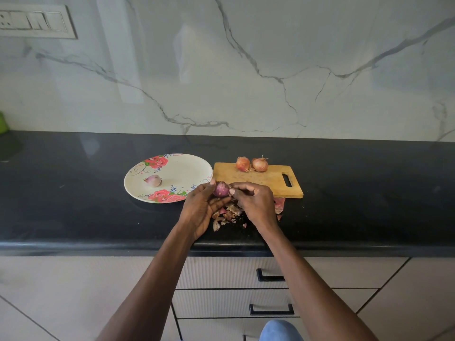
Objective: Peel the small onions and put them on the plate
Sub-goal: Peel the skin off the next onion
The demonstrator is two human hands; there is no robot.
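Two hands meet over one small onion: our left hand cups it from below and from the left with fingers curled round it, while our right hand pinches at its right side, where a scrap of dry skin seems to cling. Most of the purple flesh already shows, so we judge the peeling of this bulb nearly finished. It hangs above the near edge of the black countertop, just right of the floral plate, with a heap of peelings directly beneath. One peeled onion lies on the plate's left half. Farther right, two unpeeled onions sit touching at the far edge of the wooden cutting board. Next we need to strip off the last skin, then carry the bulb a short way left onto the plate.
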